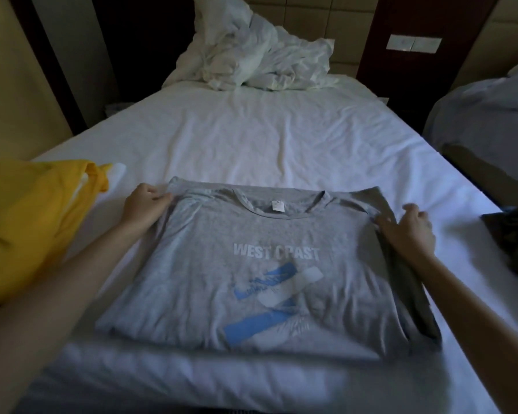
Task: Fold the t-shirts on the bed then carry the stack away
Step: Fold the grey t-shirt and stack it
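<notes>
A grey t-shirt (251, 264) with white "WEST COAST" lettering and blue stripes lies flat, front up, on the white bed sheet (251, 138), collar pointing away from me. Both sleeves are tucked under its sides. My left hand (145, 206) pinches the cloth at the shirt's left shoulder. At the right shoulder, my right hand (410, 231) grips the folded edge with curled fingers. A yellow garment (27, 222) lies crumpled at the left edge of the bed. A dark garment (515, 237) sits at the right edge.
A rumpled white duvet and pillow (260, 58) are heaped at the head of the bed. A second bed (488, 115) stands to the right across a narrow gap. The dark headboard and a wall switch panel (413, 43) are behind.
</notes>
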Available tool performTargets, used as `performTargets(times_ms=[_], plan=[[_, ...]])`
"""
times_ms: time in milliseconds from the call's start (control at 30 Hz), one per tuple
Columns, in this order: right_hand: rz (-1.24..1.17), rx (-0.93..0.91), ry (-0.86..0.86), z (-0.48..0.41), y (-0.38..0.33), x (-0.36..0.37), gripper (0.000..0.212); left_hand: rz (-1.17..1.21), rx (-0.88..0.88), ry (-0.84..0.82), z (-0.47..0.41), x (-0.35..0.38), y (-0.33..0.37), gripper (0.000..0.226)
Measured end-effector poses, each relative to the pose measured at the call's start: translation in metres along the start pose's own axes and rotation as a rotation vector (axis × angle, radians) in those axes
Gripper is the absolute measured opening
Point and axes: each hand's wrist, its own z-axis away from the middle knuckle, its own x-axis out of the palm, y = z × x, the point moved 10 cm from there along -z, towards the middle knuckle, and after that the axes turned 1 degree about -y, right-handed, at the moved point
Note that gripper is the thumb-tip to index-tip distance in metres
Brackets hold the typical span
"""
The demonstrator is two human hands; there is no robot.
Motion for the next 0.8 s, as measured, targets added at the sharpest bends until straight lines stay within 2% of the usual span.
performTargets(times_ms=[133,233,300,400,467,567,633,700,800], plan=[[0.005,0.092,-0.161,0.063,0.024,-0.008,0.061,-0.123,0.052,-0.102,0.059,-0.012,-0.013,0.025],[-0.111,0.042,-0.313,0.078,0.024,-0.006,0.039,-0.230,0.071,-0.202,0.085,-0.009,-0.018,0.035],[-0.157,0.036,-0.284,0.080,0.038,-0.014,0.029,-0.163,0.037,-0.231,0.094,-0.015,-0.026,0.036],[-0.288,0.094,-0.214,0.080,0.071,-0.031,0.035,-0.070,-0.053,-0.209,0.101,-0.037,-0.041,0.039],[-0.320,0.034,-0.227,0.087,0.071,-0.033,0.039,-0.066,-0.095,-0.262,0.112,-0.039,-0.043,0.038],[-0.298,-0.185,-0.152,0.114,0.044,-0.048,0.030,-0.050,-0.168,-0.370,0.136,-0.031,-0.042,0.032],[-0.194,-0.319,-0.182,0.140,0.031,-0.047,0.045,0.022,-0.220,-0.386,0.151,-0.032,-0.047,0.040],[-0.093,-0.308,-0.226,0.158,0.037,-0.040,0.051,0.114,-0.255,-0.381,0.165,-0.035,-0.055,0.041],[0.018,-0.389,-0.183,0.173,0.042,-0.038,0.034,0.320,-0.315,-0.325,0.181,-0.040,-0.064,0.028]])
